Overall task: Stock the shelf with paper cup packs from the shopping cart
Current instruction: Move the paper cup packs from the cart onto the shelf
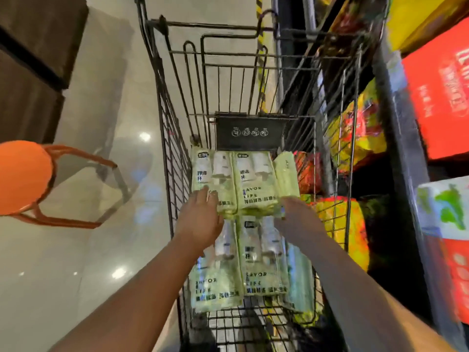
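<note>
Floor (96, 250): pale glossy tile, dotted with lamp reflections. Orange stool (22, 176) at the left edge; dark brown cabinet (33, 59) beyond it, upper left.

Shopping cart (175, 148): black wire, viewed from above, filling the middle of the view. Dark placard (250, 133) with four small white emblems on the far inner panel.

Shelf (396, 174): dark uprights along the right, just beside the cart. Stocked with red cartons (439, 97), yellow-and-red bags (355, 138) and a white pack printed with green leaves (444, 207).

Left hand (200, 219): forearm reaching in from the bottom left, back of the hand upward. Fingers (204, 195) fairly straight and close together, tips laid on the near left corner of the far row of packs. Thumb not made out.

Right hand (295, 212): forearm reaching in from the bottom right, wrist at the near right corner of the same row. Fingers hidden by the packs; apart or together, not to be told.

Paper cup packs (256, 184): inside the cart basket, in two rows of three. Pale green clear wrap, white cups showing through, dark lettering "SAVOR LIFE" among blurred characters. Far row between the two hands: two packs flat and side by side, third pack (286, 176) tipped on edge at the right, near ends overlapping the near row (261, 255). Near row below the forearms, flat on the basket floor.
</note>
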`<action>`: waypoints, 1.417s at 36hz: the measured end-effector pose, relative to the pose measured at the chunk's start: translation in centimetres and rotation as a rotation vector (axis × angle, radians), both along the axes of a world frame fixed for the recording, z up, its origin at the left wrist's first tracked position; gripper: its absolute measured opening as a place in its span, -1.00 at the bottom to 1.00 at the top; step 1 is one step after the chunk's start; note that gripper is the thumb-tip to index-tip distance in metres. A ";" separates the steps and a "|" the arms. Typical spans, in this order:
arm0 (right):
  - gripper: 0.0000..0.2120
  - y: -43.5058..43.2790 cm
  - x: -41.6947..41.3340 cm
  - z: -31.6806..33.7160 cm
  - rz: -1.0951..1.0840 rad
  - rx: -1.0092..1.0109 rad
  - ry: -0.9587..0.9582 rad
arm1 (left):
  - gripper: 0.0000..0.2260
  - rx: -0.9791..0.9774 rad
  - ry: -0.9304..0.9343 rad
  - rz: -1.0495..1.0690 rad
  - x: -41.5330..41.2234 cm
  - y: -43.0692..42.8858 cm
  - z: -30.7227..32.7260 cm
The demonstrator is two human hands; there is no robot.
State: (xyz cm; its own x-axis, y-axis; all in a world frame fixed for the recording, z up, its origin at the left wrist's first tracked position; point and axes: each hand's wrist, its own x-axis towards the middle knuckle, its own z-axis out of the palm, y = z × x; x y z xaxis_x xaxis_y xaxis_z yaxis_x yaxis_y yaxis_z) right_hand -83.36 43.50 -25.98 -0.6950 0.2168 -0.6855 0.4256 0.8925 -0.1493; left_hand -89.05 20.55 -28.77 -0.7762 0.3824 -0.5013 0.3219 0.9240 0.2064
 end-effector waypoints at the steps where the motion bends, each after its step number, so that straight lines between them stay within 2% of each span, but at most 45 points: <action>1: -0.53 0.1 -0.8 -1.1 0.003 -0.002 -0.001 | -0.44 -0.011 -0.019 0.019 -0.7 0.3 -0.9; 7: -0.39 0.7 -5.2 -8.0 -0.094 -0.033 -0.032 | -0.43 -0.072 -0.107 0.147 -3.0 2.4 -6.6; 13: -0.14 0.8 -8.1 -13.5 -0.311 -0.145 0.016 | -0.20 -0.039 -0.163 0.373 -4.7 3.1 -10.8; 16: -0.05 0.3 -8.4 -14.6 -0.349 -0.113 0.002 | -0.15 -0.029 -0.204 0.520 -5.4 3.7 -11.8; 20: 0.23 0.3 -7.9 -16.3 -0.494 -0.152 -0.024 | 0.00 0.008 -0.235 0.738 -6.5 4.5 -12.6; 22: 0.26 0.6 -7.9 -16.7 -0.551 -0.175 -0.035 | 0.10 0.001 -0.250 0.805 -7.1 4.6 -12.8; 26: 0.29 1.0 -8.1 -16.6 -0.590 -0.160 -0.028 | 0.25 -0.072 -0.290 0.802 -8.0 4.9 -12.9; 30: 0.22 1.1 -8.0 -15.5 -0.580 -0.054 -0.005 | 0.30 -0.113 -0.281 0.834 -8.7 5.0 -12.7; 34: 0.08 1.6 -8.1 -15.0 -0.623 -0.057 0.004 | 0.00 -0.085 -0.206 0.872 -9.1 4.6 -12.2; 36: 0.00 1.9 -8.5 -14.7 -0.671 -0.102 0.018 | -0.08 -0.063 -0.207 0.914 -9.2 4.7 -12.0; 40: -0.07 2.2 -8.7 -14.1 -0.727 -0.157 -0.009 | -0.19 0.155 -0.243 1.070 -8.8 4.6 -11.7; 43: -0.05 2.5 -8.9 -13.4 -0.726 -0.176 -0.021 | -0.18 0.263 -0.299 1.051 -8.4 3.7 -11.0; 47: -0.09 2.7 -9.6 -11.4 -0.763 -0.264 -0.063 | -0.24 0.294 -0.324 1.041 -8.6 3.0 -9.0; 51: -0.36 2.7 -9.7 -7.8 -0.787 -0.394 -0.133 | -0.19 0.272 -0.344 1.015 -7.8 2.8 -6.1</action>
State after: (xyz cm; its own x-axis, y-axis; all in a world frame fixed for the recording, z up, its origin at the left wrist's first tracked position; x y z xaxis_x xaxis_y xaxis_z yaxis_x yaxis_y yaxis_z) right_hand -93.02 46.22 -33.80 -0.3535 0.3292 -0.8756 0.9296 0.2279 -0.2896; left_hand -96.89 23.38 -34.83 -0.6266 -0.2232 -0.7467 -0.6739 0.6364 0.3753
